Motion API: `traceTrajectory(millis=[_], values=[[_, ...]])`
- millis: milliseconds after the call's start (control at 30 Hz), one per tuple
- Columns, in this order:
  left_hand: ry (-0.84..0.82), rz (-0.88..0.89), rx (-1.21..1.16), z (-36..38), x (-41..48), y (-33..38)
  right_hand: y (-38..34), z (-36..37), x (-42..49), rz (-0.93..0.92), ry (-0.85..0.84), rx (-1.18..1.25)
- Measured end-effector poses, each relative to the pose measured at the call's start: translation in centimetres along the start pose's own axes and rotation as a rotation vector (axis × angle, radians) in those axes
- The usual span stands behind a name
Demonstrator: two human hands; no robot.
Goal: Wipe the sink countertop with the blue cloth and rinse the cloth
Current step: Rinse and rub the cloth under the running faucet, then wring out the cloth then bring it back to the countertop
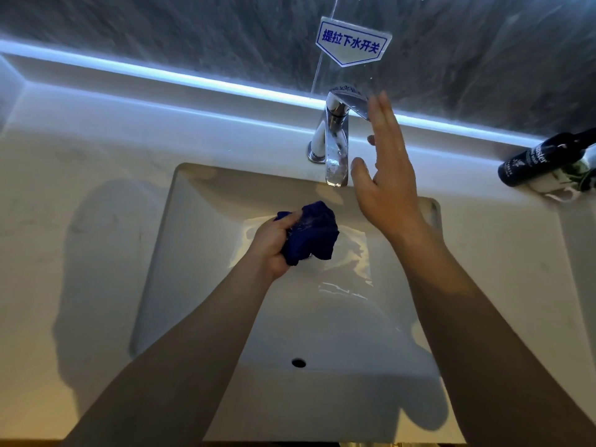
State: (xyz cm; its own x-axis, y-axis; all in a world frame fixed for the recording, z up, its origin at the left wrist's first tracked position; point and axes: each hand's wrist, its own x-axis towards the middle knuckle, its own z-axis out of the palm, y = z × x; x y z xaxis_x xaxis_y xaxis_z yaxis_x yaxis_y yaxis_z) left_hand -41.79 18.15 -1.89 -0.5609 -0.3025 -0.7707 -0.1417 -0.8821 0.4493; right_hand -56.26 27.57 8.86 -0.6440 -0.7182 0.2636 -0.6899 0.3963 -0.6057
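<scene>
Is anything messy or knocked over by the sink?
Yes. A dark bottle lies tipped on its side at the countertop's far right, resting on some crumpled white stuff. Otherwise nothing stands out.

Faucet (pixel 335 146) obstructing rear; basin (pixel 206 285) front free
</scene>
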Motion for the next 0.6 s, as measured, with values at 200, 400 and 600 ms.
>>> traceTrajectory(millis=[200, 400, 600], values=[[-0.005, -0.048, -0.085, 0.2, -0.9, -0.3, 0.8, 4.8, -9.0, 0.566, 0.308, 0.436], [0.020, -0.176, -0.184, 2.1, -3.2, -1.4, 0.6, 8.6, -11.5, 1.042, 0.030, 1.332], [0.078, -0.282, -0.106, 2.4, -4.6, -1.8, 0.5, 7.8, -9.4, 1.011, 0.014, 1.301]])
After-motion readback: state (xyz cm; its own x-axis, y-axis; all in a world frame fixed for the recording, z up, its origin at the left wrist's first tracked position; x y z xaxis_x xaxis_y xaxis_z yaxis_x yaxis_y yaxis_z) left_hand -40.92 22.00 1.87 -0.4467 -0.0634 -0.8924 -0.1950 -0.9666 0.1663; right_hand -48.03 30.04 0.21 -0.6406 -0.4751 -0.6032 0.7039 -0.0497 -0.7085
